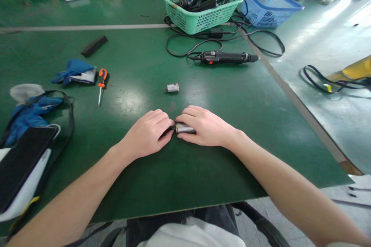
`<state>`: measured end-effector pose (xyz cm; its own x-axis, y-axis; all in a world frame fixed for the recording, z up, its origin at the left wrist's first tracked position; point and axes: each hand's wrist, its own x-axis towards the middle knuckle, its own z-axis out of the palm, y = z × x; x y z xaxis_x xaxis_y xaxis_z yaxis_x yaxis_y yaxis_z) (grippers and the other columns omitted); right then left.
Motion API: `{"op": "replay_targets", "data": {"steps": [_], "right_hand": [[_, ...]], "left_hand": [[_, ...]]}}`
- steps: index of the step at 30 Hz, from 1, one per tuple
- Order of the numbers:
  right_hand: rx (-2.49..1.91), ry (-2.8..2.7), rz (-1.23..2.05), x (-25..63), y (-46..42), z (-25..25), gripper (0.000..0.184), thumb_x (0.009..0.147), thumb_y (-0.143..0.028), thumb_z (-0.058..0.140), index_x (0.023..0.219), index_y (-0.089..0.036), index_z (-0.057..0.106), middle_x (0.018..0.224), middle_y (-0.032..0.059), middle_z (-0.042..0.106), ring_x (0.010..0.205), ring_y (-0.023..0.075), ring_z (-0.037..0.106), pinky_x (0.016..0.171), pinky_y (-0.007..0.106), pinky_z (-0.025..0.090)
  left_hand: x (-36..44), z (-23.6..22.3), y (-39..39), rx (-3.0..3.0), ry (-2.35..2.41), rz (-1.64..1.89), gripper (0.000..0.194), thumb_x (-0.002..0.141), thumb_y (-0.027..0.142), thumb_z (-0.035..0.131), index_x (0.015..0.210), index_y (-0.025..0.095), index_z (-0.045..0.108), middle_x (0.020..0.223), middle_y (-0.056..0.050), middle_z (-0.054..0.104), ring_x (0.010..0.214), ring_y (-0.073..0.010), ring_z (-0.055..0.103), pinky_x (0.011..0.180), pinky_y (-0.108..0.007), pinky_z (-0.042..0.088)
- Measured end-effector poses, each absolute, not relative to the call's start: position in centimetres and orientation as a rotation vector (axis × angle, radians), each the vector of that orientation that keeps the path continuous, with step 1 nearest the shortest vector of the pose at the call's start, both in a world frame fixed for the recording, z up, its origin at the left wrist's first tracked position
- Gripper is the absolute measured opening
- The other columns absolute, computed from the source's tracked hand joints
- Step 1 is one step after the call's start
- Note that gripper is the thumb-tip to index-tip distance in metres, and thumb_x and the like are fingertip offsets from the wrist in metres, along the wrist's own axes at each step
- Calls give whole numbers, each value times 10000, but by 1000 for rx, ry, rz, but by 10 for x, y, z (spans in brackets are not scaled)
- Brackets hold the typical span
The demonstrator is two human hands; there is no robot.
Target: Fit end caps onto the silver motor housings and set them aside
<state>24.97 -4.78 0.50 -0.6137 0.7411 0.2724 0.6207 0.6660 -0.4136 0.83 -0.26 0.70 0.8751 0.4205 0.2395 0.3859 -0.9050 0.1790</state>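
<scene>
My left hand (152,131) is closed around a dark, narrow piece (168,130), mostly hidden by the fingers. My right hand (203,125) grips a silver metal cylinder (184,128) lying level, its left end meeting the dark piece between the two hands. Whether the two are joined I cannot tell. Just beyond the hands, a small silver motor (173,88) with a thin shaft lies on the green tabletop (185,177).
Left of the hands lie an orange-handled screwdriver (102,81), blue gloves (77,71), a black block (94,46) and a phone (26,162). Farther off are a corded electric screwdriver (228,58), a green basket (199,19) of tools and a blue basket (269,7). People sit opposite.
</scene>
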Motion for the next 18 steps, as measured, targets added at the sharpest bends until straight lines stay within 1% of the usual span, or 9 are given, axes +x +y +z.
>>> {"op": "replay_targets", "data": {"steps": [12, 18], "right_hand": [[-1113, -2471, 379, 251, -48, 8, 230, 988, -325, 628, 1149, -162, 647, 999, 101, 664, 946, 263, 622, 892, 417, 518], [-1161, -2443, 384, 252, -47, 7, 245, 980, -319, 641, 1172, -167, 632, 1046, 108, 680, 1003, 275, 626, 909, 420, 520]], "left_hand": [[7, 9, -3, 2952, 741, 478, 179, 998, 209, 496, 934, 155, 654, 863, -65, 628, 827, -214, 571, 775, -375, 496], [5, 6, -2, 2927, 820, 491, 179, 993, 219, 498, 935, 155, 655, 873, -69, 642, 844, -221, 581, 789, -384, 498]]}}
